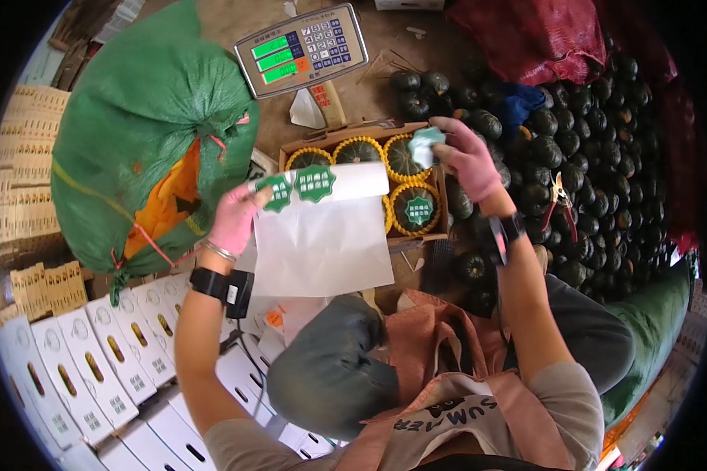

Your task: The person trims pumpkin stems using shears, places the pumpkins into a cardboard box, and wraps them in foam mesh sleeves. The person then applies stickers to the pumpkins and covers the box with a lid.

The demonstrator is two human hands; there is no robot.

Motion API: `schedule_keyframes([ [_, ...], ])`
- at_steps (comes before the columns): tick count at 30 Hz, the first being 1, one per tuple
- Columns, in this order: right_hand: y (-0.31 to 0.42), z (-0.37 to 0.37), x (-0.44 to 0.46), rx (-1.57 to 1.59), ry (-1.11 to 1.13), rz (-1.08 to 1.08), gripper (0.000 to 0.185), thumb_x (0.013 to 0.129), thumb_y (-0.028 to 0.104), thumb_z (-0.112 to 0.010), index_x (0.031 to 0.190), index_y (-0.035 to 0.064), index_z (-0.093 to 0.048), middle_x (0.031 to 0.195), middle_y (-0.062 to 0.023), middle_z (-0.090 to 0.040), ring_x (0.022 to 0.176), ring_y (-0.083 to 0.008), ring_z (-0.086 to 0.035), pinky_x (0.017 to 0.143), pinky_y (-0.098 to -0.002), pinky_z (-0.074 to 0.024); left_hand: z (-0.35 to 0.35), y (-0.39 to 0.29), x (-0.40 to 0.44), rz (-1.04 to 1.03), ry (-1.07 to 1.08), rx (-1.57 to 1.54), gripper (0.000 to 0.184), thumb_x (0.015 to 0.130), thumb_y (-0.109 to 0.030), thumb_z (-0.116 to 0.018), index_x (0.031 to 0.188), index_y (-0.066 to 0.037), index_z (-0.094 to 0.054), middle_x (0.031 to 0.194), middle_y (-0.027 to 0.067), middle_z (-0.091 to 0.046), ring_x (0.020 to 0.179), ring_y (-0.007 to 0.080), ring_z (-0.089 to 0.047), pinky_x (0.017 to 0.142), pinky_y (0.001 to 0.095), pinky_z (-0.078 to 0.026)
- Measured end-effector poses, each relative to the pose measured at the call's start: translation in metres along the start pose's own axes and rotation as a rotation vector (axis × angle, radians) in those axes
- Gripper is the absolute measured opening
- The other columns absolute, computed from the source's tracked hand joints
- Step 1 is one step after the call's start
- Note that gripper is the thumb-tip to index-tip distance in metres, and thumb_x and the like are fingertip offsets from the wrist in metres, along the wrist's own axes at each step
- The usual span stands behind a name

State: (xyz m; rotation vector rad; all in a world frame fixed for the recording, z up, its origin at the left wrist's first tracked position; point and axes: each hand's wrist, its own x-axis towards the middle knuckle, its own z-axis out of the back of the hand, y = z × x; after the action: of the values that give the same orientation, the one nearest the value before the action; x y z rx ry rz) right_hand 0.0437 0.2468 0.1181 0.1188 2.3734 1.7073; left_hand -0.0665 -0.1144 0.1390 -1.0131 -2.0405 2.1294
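My left hand [232,218], in a pink glove, pinches the left edge of a white label sheet [322,251] that still carries green stickers with white lettering. Between the fingers of my right hand [470,157], also gloved in pink, is a single loose sticker [426,147], its pale side showing. This sticker hovers over or against the top-right squash [401,159] in a cardboard box [445,196]. Dark green squashes in yellow foam nets sit in the box. The lower-right squash [408,210] wears a green sticker. The sheet hides the box's lower-left part.
A lit digital scale display [302,51] stands behind the box, beside a large green sack [157,118]. Many loose squashes [589,173] cover the floor at right, with red-handled pruning shears [558,206] on them. White cartons [94,369] line the lower left. A red mesh sack [530,39] lies behind.
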Motion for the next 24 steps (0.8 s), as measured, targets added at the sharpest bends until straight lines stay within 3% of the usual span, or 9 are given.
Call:
schedule_keyframes([
  [3, -0.060, 0.023, 0.051, -0.811, -0.119, -0.090, 0.025, 0.081, -0.002, -0.054, 0.104, 0.0065, -0.050, 0.087, -0.0139, -0.061, 0.082, -0.0251, -0.060, 0.075, -0.0330, -0.0473, 0.006, 0.051, 0.009, 0.043, 0.083, -0.109, 0.020, 0.085, -0.008, -0.062, 0.103, 0.000, -0.065, 0.093, 0.0039, -0.067, 0.080, 0.0089, -0.060, 0.074, 0.0235, -0.049],
  [5, -0.078, 0.022, 0.061, -0.982, -0.117, -0.076, 0.031, 0.077, -0.004, -0.050, 0.104, 0.0105, -0.050, 0.088, -0.0204, -0.059, 0.084, -0.0397, -0.056, 0.074, -0.0368, -0.0466, -0.006, 0.084, 0.011, 0.053, 0.093, -0.147, 0.020, 0.084, -0.007, -0.063, 0.103, 0.000, -0.065, 0.093, 0.0034, -0.066, 0.080, 0.0086, -0.060, 0.074, 0.0228, -0.049],
  [7, -0.095, 0.028, 0.068, -1.114, -0.075, -0.089, 0.026, 0.079, -0.001, -0.049, 0.103, 0.0101, -0.051, 0.089, -0.0204, -0.060, 0.085, -0.0404, -0.056, 0.073, -0.0377, -0.0468, -0.013, 0.111, 0.013, 0.045, 0.104, -0.134, 0.022, 0.084, -0.007, -0.063, 0.105, 0.001, -0.064, 0.093, 0.0029, -0.066, 0.081, 0.0086, -0.060, 0.075, 0.0230, -0.049],
  [10, -0.095, 0.026, 0.070, -1.200, -0.019, -0.104, 0.016, 0.081, 0.000, -0.052, 0.096, 0.0057, -0.054, 0.082, -0.0129, -0.059, 0.077, -0.0273, -0.059, 0.074, -0.0309, -0.0475, -0.029, 0.126, 0.010, 0.089, 0.076, -0.207, 0.020, 0.084, -0.006, -0.064, 0.103, 0.001, -0.064, 0.092, 0.0023, -0.066, 0.082, 0.0088, -0.060, 0.075, 0.0228, -0.049],
  [13, -0.097, 0.021, 0.071, -1.230, -0.042, -0.067, 0.012, 0.083, 0.000, -0.050, 0.092, 0.0051, -0.056, 0.081, -0.0139, -0.061, 0.078, -0.0287, -0.061, 0.073, -0.0303, -0.0481, -0.038, 0.127, 0.003, 0.078, 0.055, -0.207, 0.018, 0.084, -0.006, -0.064, 0.101, 0.001, -0.065, 0.089, 0.0008, -0.065, 0.079, 0.0075, -0.058, 0.072, 0.0218, -0.048],
  [18, -0.089, 0.004, 0.071, -1.397, -0.071, -0.178, 0.021, 0.077, 0.018, -0.063, 0.097, 0.0114, -0.065, 0.089, -0.0146, -0.064, 0.085, -0.0340, -0.061, 0.073, -0.0361, -0.0495, -0.039, 0.133, 0.002, 0.029, 0.091, -0.118, 0.016, 0.083, -0.003, -0.063, 0.098, -0.001, -0.065, 0.089, -0.0006, -0.065, 0.081, 0.0072, -0.057, 0.075, 0.0224, -0.047],
  [21, -0.093, 0.003, 0.061, -1.574, -0.051, -0.007, 0.021, 0.077, 0.023, -0.064, 0.097, 0.0147, -0.067, 0.087, -0.0129, -0.062, 0.083, -0.0331, -0.060, 0.072, -0.0387, -0.0495, -0.040, 0.128, 0.000, 0.070, 0.081, -0.134, 0.015, 0.083, -0.003, -0.063, 0.097, 0.000, -0.066, 0.089, -0.0005, -0.065, 0.081, 0.0073, -0.057, 0.075, 0.0224, -0.047],
  [23, -0.082, -0.007, 0.051, -1.760, -0.081, -0.014, 0.018, 0.079, 0.029, -0.062, 0.093, 0.0196, -0.068, 0.089, -0.0106, -0.057, 0.085, -0.0306, -0.060, 0.071, -0.0400, -0.0504, -0.043, 0.125, -0.001, 0.027, 0.088, -0.205, 0.016, 0.083, -0.003, -0.064, 0.098, 0.001, -0.066, 0.088, -0.0001, -0.065, 0.078, 0.0067, -0.057, 0.072, 0.0216, -0.047],
  [24, -0.078, -0.006, 0.046, -1.884, -0.089, -0.020, 0.019, 0.078, 0.029, -0.063, 0.092, 0.0169, -0.068, 0.088, -0.0101, -0.056, 0.086, -0.0295, -0.060, 0.071, -0.0398, -0.0503, -0.043, 0.127, -0.002, -0.010, 0.084, -0.194, 0.016, 0.083, -0.004, -0.064, 0.098, 0.000, -0.066, 0.087, 0.0000, -0.065, 0.076, 0.0059, -0.056, 0.069, 0.0210, -0.047],
])
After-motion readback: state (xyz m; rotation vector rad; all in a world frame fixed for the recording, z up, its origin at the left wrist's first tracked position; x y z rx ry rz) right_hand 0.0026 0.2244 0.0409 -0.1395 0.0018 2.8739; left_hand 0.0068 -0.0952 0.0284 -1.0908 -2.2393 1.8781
